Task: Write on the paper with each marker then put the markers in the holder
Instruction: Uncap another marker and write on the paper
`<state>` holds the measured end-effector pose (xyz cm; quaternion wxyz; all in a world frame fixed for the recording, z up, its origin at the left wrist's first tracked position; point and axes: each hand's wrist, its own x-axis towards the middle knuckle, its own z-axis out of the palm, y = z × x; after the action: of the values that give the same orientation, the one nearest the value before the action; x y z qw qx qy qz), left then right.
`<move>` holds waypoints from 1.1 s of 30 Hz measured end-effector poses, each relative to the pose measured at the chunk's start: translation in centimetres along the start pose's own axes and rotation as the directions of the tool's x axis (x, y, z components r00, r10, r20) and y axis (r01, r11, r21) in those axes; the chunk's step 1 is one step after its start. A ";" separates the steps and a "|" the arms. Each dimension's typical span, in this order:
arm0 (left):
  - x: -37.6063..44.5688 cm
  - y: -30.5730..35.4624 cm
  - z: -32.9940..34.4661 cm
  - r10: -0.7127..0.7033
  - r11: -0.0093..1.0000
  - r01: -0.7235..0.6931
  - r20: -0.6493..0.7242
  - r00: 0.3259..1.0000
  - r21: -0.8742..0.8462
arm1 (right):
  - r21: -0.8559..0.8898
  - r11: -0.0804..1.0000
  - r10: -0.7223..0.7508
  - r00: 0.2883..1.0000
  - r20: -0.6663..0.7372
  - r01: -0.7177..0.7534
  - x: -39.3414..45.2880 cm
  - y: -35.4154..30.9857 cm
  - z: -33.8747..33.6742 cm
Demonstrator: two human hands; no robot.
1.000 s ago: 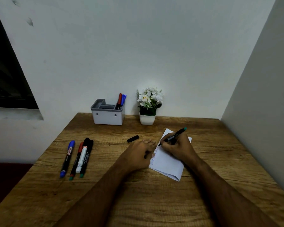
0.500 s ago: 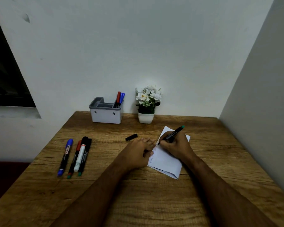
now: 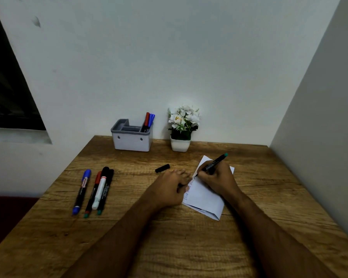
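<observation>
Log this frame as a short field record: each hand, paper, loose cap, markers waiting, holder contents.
right hand: grips green-ended marker, tip on paper
left hand: rests on the paper's left edge, fingers loosely curled
paper: folded white sheet, coloured marks near left edge
loose cap: black, on desk beyond left hand
markers waiting: four, side by side at left
holder: red and blue markers in right compartment
</observation>
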<state>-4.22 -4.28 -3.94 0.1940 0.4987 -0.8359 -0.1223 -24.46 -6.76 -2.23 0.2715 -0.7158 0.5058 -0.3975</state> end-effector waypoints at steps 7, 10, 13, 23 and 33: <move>0.0 0.3 -0.3 0.024 1.000 -0.024 -0.016 1.000 0.016 | -0.012 1.000 0.015 1.000 -0.024 -0.016 0.0 -0.2 0.0; -0.1 0.3 -0.2 0.028 1.000 -0.028 -0.031 0.999 0.013 | -0.009 1.000 0.025 0.999 -0.034 -0.025 0.0 -0.4 0.0; -0.1 0.1 -0.1 0.022 1.000 -0.022 -0.034 0.999 0.000 | -0.006 1.000 0.019 0.998 -0.062 -0.019 -0.2 -0.5 -0.1; 0.0 0.0 0.0 0.021 1.000 -0.020 -0.025 0.999 0.008 | -0.021 0.999 0.028 0.999 -0.035 -0.029 -0.1 -0.8 0.0; 0.0 -0.1 0.0 0.027 1.000 -0.027 -0.043 0.999 -0.002 | 0.002 0.999 0.039 0.999 -0.029 -0.039 -0.3 -0.9 -0.1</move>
<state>-4.18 -4.32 -4.00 0.2142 0.4894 -0.8381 -0.1103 -24.13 -6.16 -1.57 0.2722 -0.6999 0.5232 -0.4029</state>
